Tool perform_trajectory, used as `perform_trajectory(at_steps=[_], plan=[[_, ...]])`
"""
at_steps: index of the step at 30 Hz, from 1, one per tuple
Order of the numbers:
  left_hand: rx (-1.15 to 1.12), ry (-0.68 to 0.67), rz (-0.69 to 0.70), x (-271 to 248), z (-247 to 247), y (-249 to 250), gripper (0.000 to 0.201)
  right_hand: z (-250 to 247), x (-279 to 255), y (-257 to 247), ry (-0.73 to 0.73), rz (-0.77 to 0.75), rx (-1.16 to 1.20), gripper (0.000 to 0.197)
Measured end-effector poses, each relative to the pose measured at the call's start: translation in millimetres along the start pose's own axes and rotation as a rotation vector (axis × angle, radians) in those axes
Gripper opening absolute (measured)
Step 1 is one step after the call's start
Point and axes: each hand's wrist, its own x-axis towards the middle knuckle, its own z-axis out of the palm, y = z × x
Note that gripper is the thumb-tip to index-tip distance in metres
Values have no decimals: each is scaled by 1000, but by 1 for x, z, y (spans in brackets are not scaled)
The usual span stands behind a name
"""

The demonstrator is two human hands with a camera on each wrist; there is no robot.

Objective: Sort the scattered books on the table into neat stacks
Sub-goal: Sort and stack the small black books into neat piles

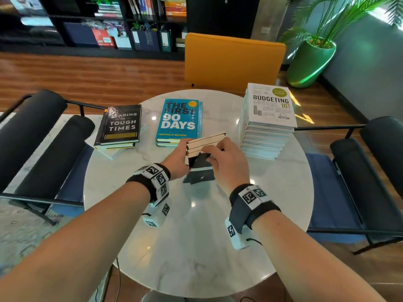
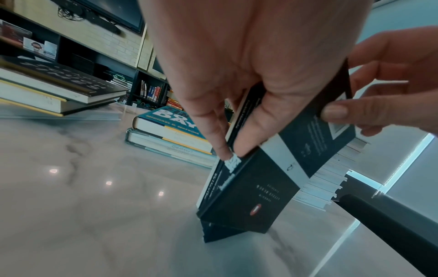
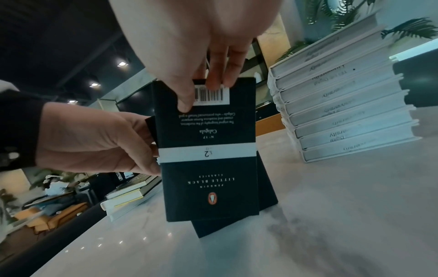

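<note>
Gripping small black paperbacks (image 1: 199, 153) upright, both hands (image 1: 197, 156); their front covers and count hidden.

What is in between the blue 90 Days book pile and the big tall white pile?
In the head view, the bundle of small black books stands on edge between the blue pile and the white pile, nearer the person, held by the left hand and right hand.

An orange chair (image 1: 234, 59) stands behind the round marble desk (image 1: 196, 225). Black armchairs (image 1: 41, 136) flank it; a potted palm (image 1: 314, 55) and what look like cluttered shelves (image 1: 113, 22) stand beyond.
</note>
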Motion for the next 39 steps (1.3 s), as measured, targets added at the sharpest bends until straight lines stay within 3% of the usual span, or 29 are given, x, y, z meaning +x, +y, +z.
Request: perform_trajectory(at_steps=[5,9,13,16,22,34,39], plan=[[-130,-54,-19,-3,9,-1,97,13,-7,1,20,-48,57,39],[-213,31,20,-4,17,-4,88,9,-9,0,-89,74,134,42],[-195,59,19,-2,17,-5,81,-3,-6,9,-62,134,-32,43],[-194,113,33,-3,17,-7,85,-3,-6,22,-136,194,-94,45],[-189,180,126,-7,20,-10,92,4,-16,40,-85,98,-48,53],[-246,98,74,-7,10,-5,104,11,-25,45,-97,81,95,35],[-309,122,1,-3,9,-8,112,5,-10,43,-72,79,59,45]])
